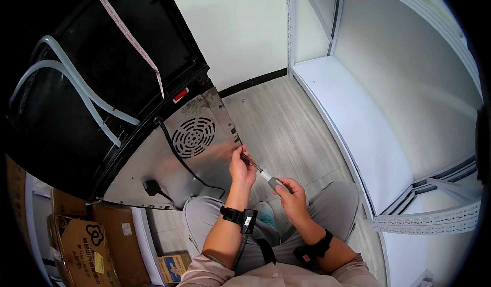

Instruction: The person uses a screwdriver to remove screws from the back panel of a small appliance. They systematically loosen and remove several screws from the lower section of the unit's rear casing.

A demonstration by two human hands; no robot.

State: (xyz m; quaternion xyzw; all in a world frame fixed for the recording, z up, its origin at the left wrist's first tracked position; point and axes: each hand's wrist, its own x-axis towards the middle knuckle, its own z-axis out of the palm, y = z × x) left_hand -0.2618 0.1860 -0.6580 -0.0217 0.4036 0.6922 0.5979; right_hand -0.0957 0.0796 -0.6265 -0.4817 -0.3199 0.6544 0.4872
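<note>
In my right hand (293,201) is a screwdriver with a grey and white handle (267,176), its shaft slanting up and left toward my left hand (241,171). The fingers of my left hand are closed around the shaft's tip end, beside the right edge of a bare metal panel (133,177). Whatever they pinch there is too small and hidden to make out. That panel has a round slotted vent (193,138) and belongs to a black-topped appliance (128,52). Above the vent sits a red rocker switch (180,95).
A black power cord (176,154) runs down the panel, and a plug (151,187) hangs lower left. Two pale hoses (76,77) and a red-white strip (128,34) lie on the black part. Cardboard boxes (123,236) stand lower left; a white shelf (353,108) is on the right.
</note>
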